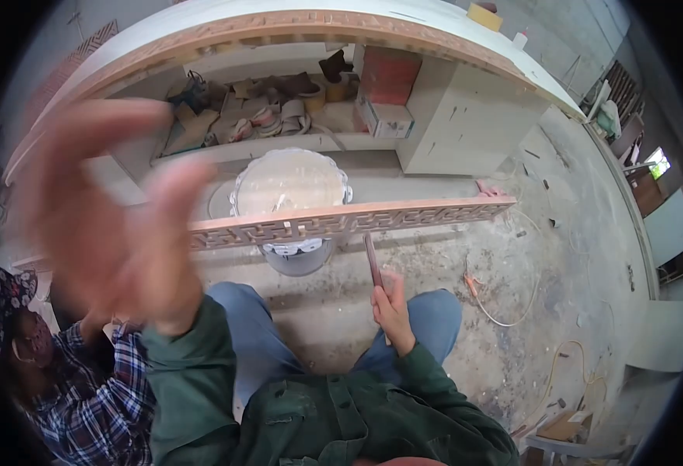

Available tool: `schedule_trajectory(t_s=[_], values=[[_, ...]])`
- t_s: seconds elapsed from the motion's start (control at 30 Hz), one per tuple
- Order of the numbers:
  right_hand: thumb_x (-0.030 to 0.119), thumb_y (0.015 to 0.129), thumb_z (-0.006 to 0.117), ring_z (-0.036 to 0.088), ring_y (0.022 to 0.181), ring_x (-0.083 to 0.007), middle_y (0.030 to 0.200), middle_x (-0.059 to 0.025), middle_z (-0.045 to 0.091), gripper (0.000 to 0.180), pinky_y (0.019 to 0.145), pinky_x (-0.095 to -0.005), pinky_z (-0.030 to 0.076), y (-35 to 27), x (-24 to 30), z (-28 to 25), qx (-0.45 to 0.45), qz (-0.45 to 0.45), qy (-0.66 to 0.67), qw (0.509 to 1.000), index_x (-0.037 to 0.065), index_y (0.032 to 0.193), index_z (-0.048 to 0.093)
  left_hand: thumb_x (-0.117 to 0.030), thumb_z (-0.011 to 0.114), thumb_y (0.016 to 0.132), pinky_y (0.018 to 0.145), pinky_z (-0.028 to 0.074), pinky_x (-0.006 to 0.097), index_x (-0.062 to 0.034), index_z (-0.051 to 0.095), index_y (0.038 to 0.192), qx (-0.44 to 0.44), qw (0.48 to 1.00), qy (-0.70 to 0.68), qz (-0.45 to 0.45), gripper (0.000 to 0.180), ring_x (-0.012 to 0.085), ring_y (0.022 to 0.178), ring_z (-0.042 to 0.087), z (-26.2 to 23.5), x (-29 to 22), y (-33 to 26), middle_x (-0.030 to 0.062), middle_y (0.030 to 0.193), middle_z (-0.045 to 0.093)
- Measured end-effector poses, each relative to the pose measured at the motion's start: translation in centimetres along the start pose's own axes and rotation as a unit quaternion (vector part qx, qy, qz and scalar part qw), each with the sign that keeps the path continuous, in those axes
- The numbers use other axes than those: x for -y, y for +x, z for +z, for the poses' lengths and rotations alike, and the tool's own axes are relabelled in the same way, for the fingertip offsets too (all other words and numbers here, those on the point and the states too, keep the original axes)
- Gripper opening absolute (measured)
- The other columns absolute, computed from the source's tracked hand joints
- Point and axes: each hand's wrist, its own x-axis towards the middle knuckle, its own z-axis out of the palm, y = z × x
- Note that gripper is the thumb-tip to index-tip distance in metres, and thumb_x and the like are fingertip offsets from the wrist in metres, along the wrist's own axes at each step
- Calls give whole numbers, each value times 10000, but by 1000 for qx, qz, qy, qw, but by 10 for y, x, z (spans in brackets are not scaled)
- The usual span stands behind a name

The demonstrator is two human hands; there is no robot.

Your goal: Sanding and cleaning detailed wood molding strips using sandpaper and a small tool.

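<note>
Free room over the floor (505,365) at right, but lattice panel (404,220) and bucket (296,262) in the way ahead.

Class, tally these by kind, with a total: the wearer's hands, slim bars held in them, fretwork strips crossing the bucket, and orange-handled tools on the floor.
Left hand and right hand: 2
Slim bar: 1
Fretwork strip: 1
Orange-handled tool: 1
Total: 5
</note>
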Motion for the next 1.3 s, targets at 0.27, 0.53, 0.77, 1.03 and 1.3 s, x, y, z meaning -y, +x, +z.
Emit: schedule_trajectory(t_s=[0.27,0.53,0.77,1.03,1.3], values=[[170,997,477,384,465,-92,801,-58,505,338,442,-221,332,-49,56,13,147,192,244,939,168,1314,357,-166,768,767,767,468,350,-79,611,1181,292,891,-193,-291,451,215,856,589,67,-7,-170,65,934,636],[204,989,495,389,470,-108,823,-98,503,357,449,-240,334,-49,104,20,225,171,287,915,212,1307,336,-109,627,915,563,444,206,-8,653,1089,328,464,-575,-589,203,74,678,598,59,-21,-193,18,849,656],[93,979,417,401,442,-98,820,-106,533,330,430,-212,358,-37,118,27,238,168,240,926,197,1277,322,-159,641,908,589,435,196,-51,666,1036,313,482,-552,-604,170,74,687,603,52,-18,-193,0,845,655],[95,994,435,379,441,-69,773,-43,493,278,407,-210,343,-21,56,17,111,115,131,978,163,1245,338,-130,759,786,610,474,244,-51,649,1075,296,813,-189,-465,319,111,660,581,67,7,-192,45,763,625],[95,981,458,385,430,-66,734,-33,497,275,376,-213,315,6,32,29,82,92,102,987,138,1230,349,-397,831,555,698,525,400,-102,709,957,560,793,54,-235,512,307,802,670,122,55,-211,129,836,693]])
